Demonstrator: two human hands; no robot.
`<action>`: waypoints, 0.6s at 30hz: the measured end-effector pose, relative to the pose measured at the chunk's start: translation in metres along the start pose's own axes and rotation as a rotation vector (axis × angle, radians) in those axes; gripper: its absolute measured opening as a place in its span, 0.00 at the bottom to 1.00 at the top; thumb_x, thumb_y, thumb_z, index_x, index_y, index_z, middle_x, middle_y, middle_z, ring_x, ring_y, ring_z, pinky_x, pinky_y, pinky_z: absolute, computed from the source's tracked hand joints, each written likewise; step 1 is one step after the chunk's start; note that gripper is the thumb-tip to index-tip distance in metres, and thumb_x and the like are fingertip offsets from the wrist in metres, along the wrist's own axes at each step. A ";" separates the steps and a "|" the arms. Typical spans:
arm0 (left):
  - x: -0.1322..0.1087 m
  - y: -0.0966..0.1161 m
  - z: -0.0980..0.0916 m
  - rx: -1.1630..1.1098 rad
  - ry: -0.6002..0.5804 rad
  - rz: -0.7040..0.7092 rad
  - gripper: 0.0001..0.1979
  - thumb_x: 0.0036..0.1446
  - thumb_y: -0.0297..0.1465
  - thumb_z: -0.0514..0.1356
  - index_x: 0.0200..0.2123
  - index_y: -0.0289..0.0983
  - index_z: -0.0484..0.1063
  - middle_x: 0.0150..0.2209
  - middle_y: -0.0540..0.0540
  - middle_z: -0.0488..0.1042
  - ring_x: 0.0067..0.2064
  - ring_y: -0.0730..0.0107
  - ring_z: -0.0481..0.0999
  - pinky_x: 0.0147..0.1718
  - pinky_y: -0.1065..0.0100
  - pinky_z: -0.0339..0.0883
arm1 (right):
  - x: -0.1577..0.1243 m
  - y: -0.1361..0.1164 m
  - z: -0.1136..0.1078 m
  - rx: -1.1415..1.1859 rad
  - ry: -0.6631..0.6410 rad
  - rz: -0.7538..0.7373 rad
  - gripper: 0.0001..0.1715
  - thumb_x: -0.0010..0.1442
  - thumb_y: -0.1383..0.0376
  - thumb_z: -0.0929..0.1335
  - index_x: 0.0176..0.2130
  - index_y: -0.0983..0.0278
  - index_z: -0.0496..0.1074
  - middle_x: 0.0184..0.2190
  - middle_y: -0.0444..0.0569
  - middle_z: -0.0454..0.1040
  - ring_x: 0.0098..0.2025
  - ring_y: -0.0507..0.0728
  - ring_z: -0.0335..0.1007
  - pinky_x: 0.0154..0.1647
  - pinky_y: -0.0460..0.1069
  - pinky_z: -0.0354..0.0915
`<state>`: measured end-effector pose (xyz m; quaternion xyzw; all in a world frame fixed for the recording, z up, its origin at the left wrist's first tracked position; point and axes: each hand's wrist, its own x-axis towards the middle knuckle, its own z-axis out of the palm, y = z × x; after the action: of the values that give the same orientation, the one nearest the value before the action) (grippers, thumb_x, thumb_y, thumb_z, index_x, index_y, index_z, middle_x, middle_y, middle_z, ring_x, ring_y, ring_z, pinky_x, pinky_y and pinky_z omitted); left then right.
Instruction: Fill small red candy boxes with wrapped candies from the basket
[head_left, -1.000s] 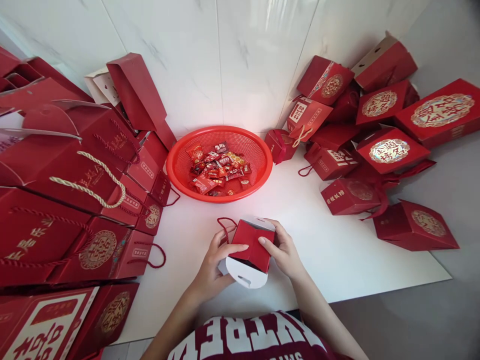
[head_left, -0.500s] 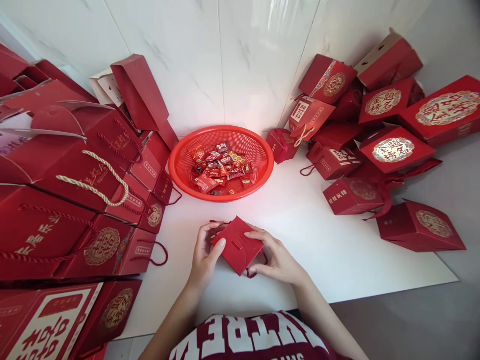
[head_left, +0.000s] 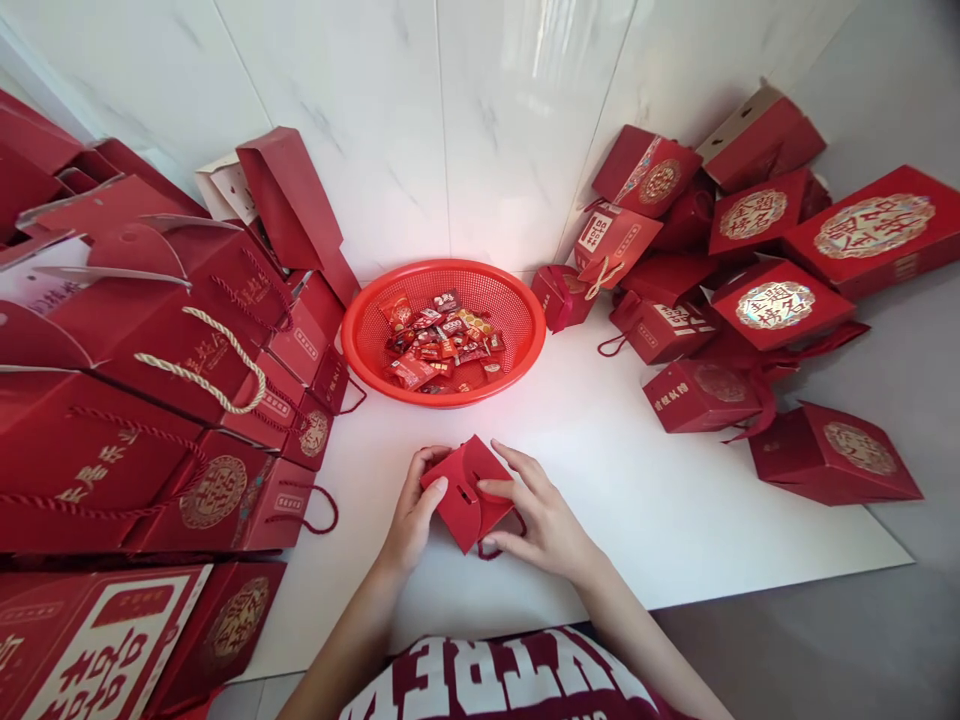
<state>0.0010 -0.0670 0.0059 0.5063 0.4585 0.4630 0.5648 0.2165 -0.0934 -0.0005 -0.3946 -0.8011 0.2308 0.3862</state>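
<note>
A small red gift box (head_left: 466,500) with a dark red cord handle is held above the white tabletop, its flapped face turned up. My left hand (head_left: 411,508) grips its left side, thumb on the upper edge and fingers curled behind. On the other side, my right hand (head_left: 540,515) has a fingertip on the flap and its thumb by the cord at the lower edge, with the index finger lifted. A slot shows between the curved flaps, which stand slightly apart. Beyond the hands sits a red plastic basket (head_left: 536,350) with wrapped candies (head_left: 442,340) in it.
Stacked red gift boxes and bags (head_left: 150,400) with cord handles crowd the left side. More red boxes (head_left: 772,305) are piled at the right. A white tiled wall (head_left: 510,130) rises behind the basket. The white tabletop (head_left: 637,520) ends at a front edge near my body.
The flaps on the box's upper face have loosened and parted, showing a slot. My right fingers have shifted onto the flap, the index finger raised. The view has tilted slightly.
</note>
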 end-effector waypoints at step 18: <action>-0.002 -0.011 -0.002 0.111 -0.102 -0.045 0.19 0.67 0.46 0.53 0.52 0.40 0.67 0.53 0.42 0.73 0.56 0.56 0.72 0.56 0.58 0.64 | 0.004 -0.018 -0.032 -0.005 -0.215 0.038 0.41 0.54 0.52 0.76 0.64 0.52 0.66 0.65 0.53 0.57 0.65 0.64 0.57 0.64 0.59 0.60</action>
<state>-0.0003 -0.0695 -0.0055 0.5495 0.4653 0.3975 0.5688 0.2325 -0.0983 0.0322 -0.3836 -0.8308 0.2770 0.2929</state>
